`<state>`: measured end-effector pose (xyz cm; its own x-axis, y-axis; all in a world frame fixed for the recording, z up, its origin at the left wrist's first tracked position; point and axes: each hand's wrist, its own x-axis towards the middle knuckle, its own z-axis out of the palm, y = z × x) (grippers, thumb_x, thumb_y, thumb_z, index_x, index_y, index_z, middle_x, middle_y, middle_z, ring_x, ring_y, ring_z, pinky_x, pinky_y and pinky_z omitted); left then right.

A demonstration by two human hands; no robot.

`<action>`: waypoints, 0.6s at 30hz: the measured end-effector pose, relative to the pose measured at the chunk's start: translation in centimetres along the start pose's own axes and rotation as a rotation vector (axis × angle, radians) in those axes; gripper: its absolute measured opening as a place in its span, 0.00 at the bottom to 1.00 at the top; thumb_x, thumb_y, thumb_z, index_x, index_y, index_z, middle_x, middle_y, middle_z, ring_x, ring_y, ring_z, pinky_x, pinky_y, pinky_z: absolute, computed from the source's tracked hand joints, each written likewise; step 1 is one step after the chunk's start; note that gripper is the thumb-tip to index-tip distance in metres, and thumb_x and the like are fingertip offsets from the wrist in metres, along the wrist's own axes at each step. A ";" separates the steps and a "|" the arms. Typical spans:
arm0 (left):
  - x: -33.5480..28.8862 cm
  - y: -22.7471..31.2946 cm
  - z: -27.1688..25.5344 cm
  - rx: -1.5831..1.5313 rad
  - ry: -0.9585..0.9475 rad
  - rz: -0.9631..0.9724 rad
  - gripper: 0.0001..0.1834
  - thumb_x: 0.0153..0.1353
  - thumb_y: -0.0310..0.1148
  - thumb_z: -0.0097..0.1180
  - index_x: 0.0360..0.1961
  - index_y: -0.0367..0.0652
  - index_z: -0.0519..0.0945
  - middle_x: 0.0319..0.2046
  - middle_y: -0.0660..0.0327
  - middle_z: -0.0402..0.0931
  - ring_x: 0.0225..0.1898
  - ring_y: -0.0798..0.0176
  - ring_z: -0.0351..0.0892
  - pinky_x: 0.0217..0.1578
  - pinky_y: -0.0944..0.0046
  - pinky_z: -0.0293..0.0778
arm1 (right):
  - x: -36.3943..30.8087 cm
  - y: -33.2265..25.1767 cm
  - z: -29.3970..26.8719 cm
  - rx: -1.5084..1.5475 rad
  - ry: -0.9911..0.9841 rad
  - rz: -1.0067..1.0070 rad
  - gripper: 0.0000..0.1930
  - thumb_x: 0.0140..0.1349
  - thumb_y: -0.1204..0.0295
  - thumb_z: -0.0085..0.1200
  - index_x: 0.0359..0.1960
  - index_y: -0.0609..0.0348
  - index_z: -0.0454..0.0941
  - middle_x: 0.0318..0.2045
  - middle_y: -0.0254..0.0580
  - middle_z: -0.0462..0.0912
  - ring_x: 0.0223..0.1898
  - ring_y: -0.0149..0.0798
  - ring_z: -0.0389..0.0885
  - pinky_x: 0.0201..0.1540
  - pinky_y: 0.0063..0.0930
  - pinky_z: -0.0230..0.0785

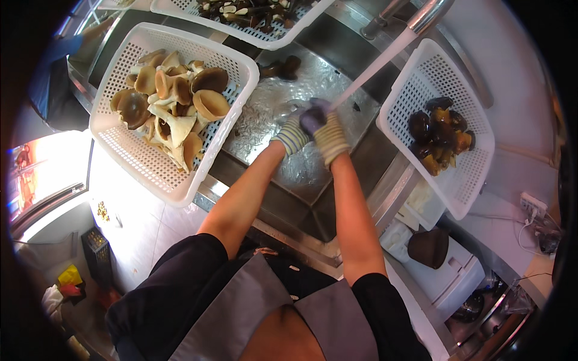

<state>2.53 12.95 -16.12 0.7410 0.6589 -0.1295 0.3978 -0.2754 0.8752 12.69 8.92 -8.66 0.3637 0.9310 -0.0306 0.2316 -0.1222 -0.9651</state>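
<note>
Both my hands wear striped knit gloves with purple coated fingers. They meet in the water of a metal sink [307,186], under a stream from the tap [421,21]. My left hand [293,135] and my right hand [330,137] are closed together around a dark rounded shape. Motion blur and the purple glove fingers hide what it is. Just beyond them, a few dark brown mushrooms [284,68] lie in the water near the sink's far side.
A white perforated basket [235,129] of large pale and brown mushrooms stands at left. Another basket [466,192], at right, holds wet dark mushrooms. At the back is a third basket [265,43] with dark, pale-ended pieces. Another person's arm [96,31] shows at far left.
</note>
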 end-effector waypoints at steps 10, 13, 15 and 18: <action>0.3 3.2 -1.7 -0.104 0.461 -0.188 0.20 0.49 0.29 0.53 0.46 0.44 0.71 0.51 0.49 0.61 0.51 0.52 0.63 0.51 0.64 0.62 | 0.8 3.1 1.3 0.258 0.151 0.169 0.17 0.55 0.61 0.49 0.35 0.66 0.73 0.28 0.40 0.76 0.28 0.31 0.71 0.31 0.25 0.66; 0.2 3.6 -1.8 -0.166 0.401 -0.102 0.22 0.48 0.30 0.54 0.48 0.44 0.71 0.52 0.49 0.60 0.53 0.50 0.62 0.52 0.64 0.62 | 0.1 2.4 1.1 0.155 0.087 0.457 0.13 0.56 0.65 0.48 0.35 0.63 0.74 0.29 0.39 0.77 0.28 0.30 0.71 0.31 0.23 0.66; 0.3 3.4 -1.8 -0.023 0.410 -0.123 0.23 0.48 0.34 0.54 0.49 0.48 0.70 0.53 0.48 0.59 0.52 0.50 0.63 0.52 0.63 0.62 | 0.1 1.8 0.9 0.243 0.129 0.370 0.13 0.56 0.64 0.48 0.35 0.62 0.74 0.30 0.40 0.77 0.29 0.30 0.72 0.31 0.24 0.66; 0.1 3.0 -1.9 0.344 0.428 -0.040 0.26 0.48 0.40 0.54 0.51 0.52 0.68 0.54 0.46 0.58 0.49 0.50 0.66 0.50 0.60 0.63 | -0.5 0.5 0.4 0.192 0.075 0.232 0.13 0.57 0.64 0.47 0.36 0.61 0.74 0.30 0.40 0.76 0.31 0.29 0.72 0.33 0.25 0.66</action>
<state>2.74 13.53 -12.65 0.4637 0.8798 0.1046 0.6283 -0.4098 0.6612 12.30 8.50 -9.24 0.4539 0.8571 -0.2436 -0.0377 -0.2547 -0.9663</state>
